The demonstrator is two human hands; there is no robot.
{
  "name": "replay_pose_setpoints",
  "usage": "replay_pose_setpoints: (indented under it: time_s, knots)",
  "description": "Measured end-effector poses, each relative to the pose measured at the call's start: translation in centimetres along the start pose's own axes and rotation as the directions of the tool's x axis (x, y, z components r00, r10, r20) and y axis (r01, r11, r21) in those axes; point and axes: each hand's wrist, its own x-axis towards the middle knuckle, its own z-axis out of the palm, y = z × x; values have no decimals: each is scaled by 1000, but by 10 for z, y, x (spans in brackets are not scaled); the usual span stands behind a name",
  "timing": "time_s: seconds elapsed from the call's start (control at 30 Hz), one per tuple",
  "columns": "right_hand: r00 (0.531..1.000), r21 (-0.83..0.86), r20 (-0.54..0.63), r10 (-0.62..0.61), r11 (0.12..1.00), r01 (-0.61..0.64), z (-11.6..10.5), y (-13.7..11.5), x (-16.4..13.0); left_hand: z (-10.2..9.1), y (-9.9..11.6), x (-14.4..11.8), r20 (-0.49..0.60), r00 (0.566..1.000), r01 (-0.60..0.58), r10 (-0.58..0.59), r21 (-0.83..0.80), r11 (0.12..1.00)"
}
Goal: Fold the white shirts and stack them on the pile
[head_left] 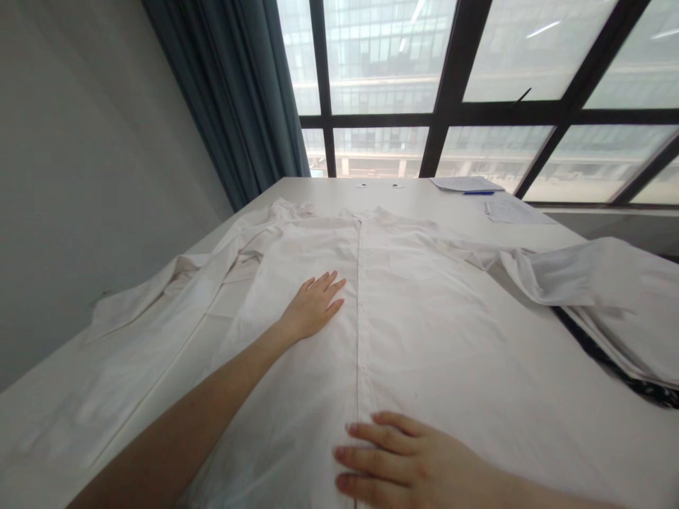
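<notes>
A white long-sleeved shirt (424, 318) lies spread front side up on the table, its collar toward the window and its button placket running down the middle. My left hand (314, 305) rests flat on the shirt's left front panel, fingers spread and pointing toward the placket. Closer to me, my right hand (408, 459) lies across the lower placket with its fingers stretched out. Neither hand holds anything. The shirt's right sleeve reaches out to the table's right side.
Another white garment (153, 339) lies along the left side. A pile of folded clothes (626, 311) sits at the right edge. Papers (467, 184) and a blue pen (478, 193) lie at the far end of the white table (318, 187). A dark curtain (228, 85) hangs by the window.
</notes>
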Motion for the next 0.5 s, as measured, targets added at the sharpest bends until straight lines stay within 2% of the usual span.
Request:
replay_pose_setpoints:
  time_s: [0.33, 0.5]
  knots:
    - [998, -33, 68, 5, 999, -3, -5, -1, 1, -2, 2, 0, -6, 1000, 5, -5, -6, 1000]
    - [998, -44, 61, 4, 999, -2, -6, -1, 2, -1, 1, 0, -9, 1000, 1, -1, -18, 1000]
